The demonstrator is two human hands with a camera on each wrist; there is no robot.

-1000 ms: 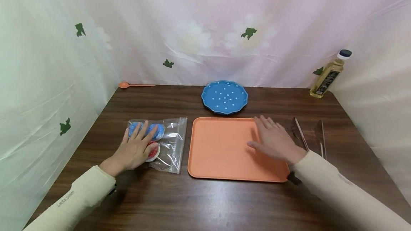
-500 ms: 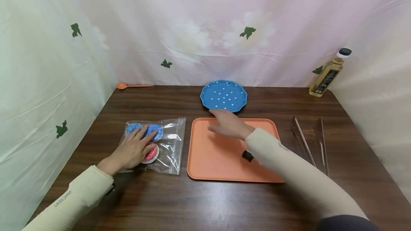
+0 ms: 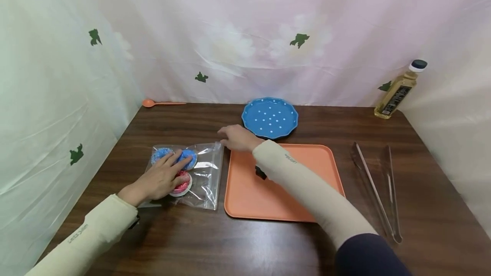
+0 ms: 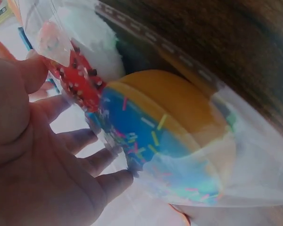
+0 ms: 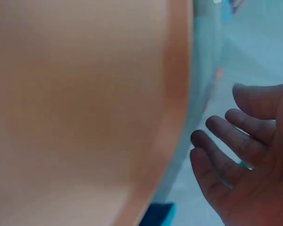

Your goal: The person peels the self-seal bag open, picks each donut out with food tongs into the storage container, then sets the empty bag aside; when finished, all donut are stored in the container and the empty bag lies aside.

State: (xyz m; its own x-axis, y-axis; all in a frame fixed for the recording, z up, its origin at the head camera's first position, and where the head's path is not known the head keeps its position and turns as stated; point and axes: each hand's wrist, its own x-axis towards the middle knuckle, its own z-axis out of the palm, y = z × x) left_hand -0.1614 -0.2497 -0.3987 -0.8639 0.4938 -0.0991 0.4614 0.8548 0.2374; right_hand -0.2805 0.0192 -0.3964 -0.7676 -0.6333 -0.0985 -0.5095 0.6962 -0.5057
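Observation:
A clear zip bag (image 3: 201, 182) lies flat on the left of the table. Inside are two blue-iced doughnuts, one at the back left (image 3: 161, 153) and one beside it (image 3: 189, 159), plus a red-iced doughnut (image 3: 183, 184). Sprinkles dot the blue icing (image 4: 132, 127) in the left wrist view. My left hand (image 3: 157, 180) rests on the bag over the doughnuts, fingers spread. Fingertips of my right hand (image 3: 239, 137) are right at the bag's far zip-side corner; in the right wrist view the relaxed fingers (image 5: 226, 132) hold nothing.
An orange tray (image 3: 268, 191) lies under the right forearm, close to the bag. Behind it sits a blue dotted plate (image 3: 270, 117). Metal tongs (image 3: 377, 195) lie on the right, an oil bottle (image 3: 399, 95) stands back right, and an orange spoon (image 3: 149, 103) lies back left.
My right hand has swept left from the tray's right side, across the tray, to the bag's far corner. The left hand has stayed on the bag. The tongs now show whole.

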